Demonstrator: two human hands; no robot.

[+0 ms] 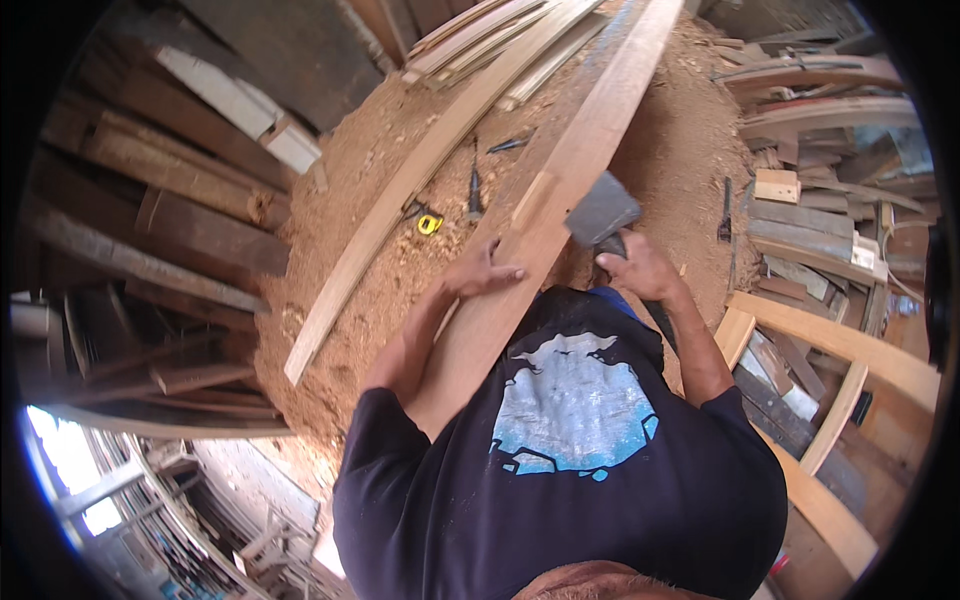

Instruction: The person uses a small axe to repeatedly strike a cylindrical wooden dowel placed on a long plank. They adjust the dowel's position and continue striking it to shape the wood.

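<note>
A long brown plank (590, 150) runs lengthwise from in front of my body to the far end of the view. My left hand (483, 271) rests on it, thumb and forefinger spread apart, the other fingers partly hidden at the plank's left edge. In my right hand (642, 268) is the handle of a mallet with a dark grey block head (603, 208), held over the plank's right edge. Just beyond my left hand, a short pale wood strip (533, 200) lies along the plank's left side.
Left of the plank, a yellow tape measure (428, 224), a dark pointed tool (474, 190) and a curved board (400, 190) lie on shavings. Stacked timber (200, 230) lines the left; offcuts (810, 230) and a wooden frame (840, 350) stand at the right.
</note>
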